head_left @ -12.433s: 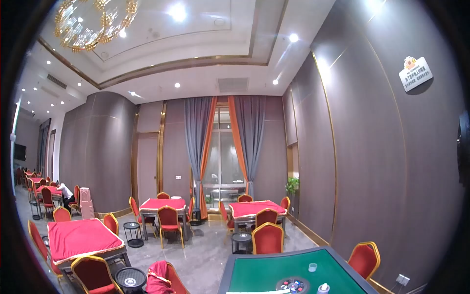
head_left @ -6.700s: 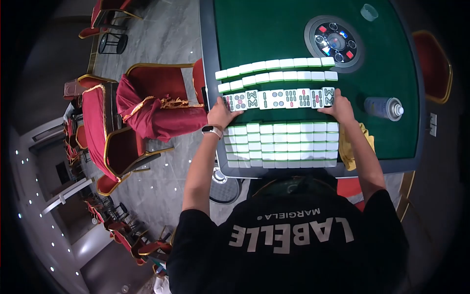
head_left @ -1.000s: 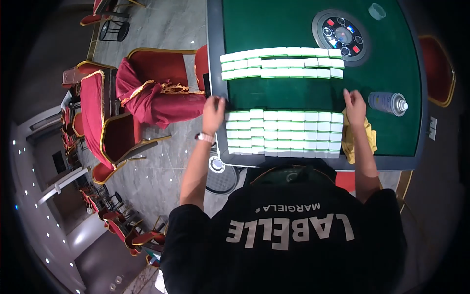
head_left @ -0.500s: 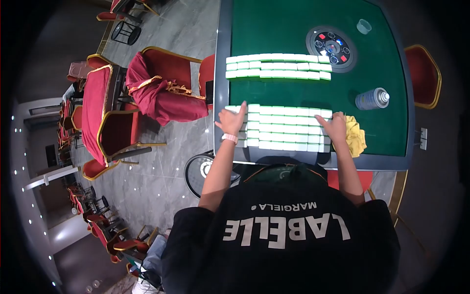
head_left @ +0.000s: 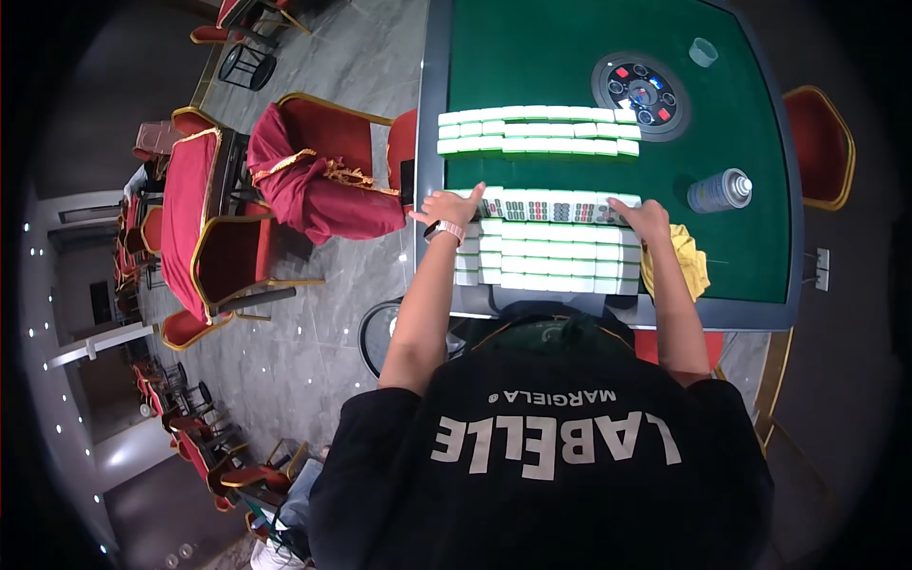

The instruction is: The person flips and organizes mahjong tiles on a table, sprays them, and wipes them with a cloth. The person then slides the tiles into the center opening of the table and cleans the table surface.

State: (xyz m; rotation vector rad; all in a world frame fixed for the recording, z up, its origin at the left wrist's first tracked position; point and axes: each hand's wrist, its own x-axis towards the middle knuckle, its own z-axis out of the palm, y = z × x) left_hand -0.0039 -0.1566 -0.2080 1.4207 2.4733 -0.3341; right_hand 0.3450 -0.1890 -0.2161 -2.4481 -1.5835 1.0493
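A row of mahjong tiles (head_left: 546,208) is squeezed between my two hands, tilted so that the patterned faces show. My left hand (head_left: 450,211), with a watch on its wrist, presses the row's left end, thumb along the near tiles. At the right end my right hand (head_left: 647,220) grips the last tiles. Just nearer to me lies a block of several stacked tile rows (head_left: 560,257), white backs up with green edges. Farther off, three more rows (head_left: 539,129) lie on the green table (head_left: 522,52). A yellow cloth (head_left: 693,262) lies beside my right wrist.
A spray can (head_left: 719,191) lies at the right. Near the far side are a round centre panel (head_left: 640,96) and a clear cup (head_left: 703,52). Red chairs (head_left: 819,147) flank the table, one draped with a red cloth (head_left: 328,195). A round black stand (head_left: 380,334) is by the near left corner.
My hands have come inward from beside the block and closed on its farthest row. That row has moved slightly away from the block and tipped, so its faces now show.
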